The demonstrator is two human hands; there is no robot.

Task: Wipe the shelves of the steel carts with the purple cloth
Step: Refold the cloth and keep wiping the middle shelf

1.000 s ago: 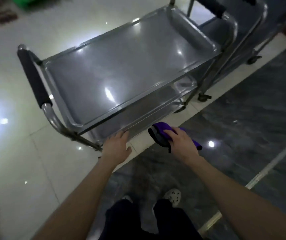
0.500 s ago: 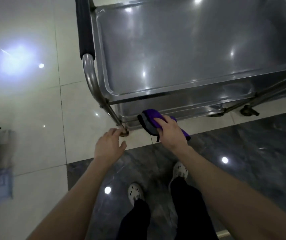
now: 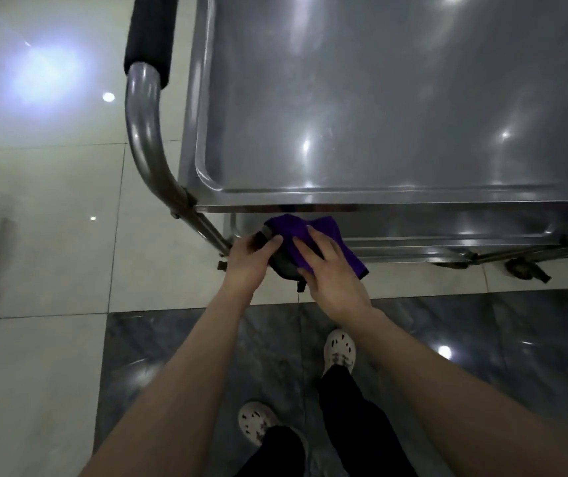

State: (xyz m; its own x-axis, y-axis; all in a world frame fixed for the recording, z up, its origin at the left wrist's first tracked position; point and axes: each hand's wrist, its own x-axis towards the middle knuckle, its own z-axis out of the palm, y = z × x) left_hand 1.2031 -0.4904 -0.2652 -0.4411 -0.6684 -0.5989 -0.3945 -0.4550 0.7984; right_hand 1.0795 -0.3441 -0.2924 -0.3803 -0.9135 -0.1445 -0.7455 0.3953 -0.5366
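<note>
The purple cloth [image 3: 289,228], bunched up and showing a grey underside, is sitting at the near left corner of the steel cart [image 3: 378,98], just under the rim of the top shelf [image 3: 378,197] and in front of the lower shelf [image 3: 430,232]; whether it is touching that lower shelf cannot be told. The left grip [image 3: 249,261] is pinching the cloth's grey left edge, thumb curling over it. The right grip [image 3: 330,273] is lying spread on top of the cloth, its fingers [image 3: 304,249] stretching nearly straight across the purple fabric, its thumb hidden. Just beside the left grip, the cart's steel handle tube [image 3: 141,132] is bending up toward a black foam sleeve [image 3: 150,32]. A caster [image 3: 525,270] is showing under the cart at the right. The person is standing on dark marble floor [image 3: 482,339] in pale perforated clogs [image 3: 339,351], with white tiles [image 3: 52,235] spreading to the left.
</note>
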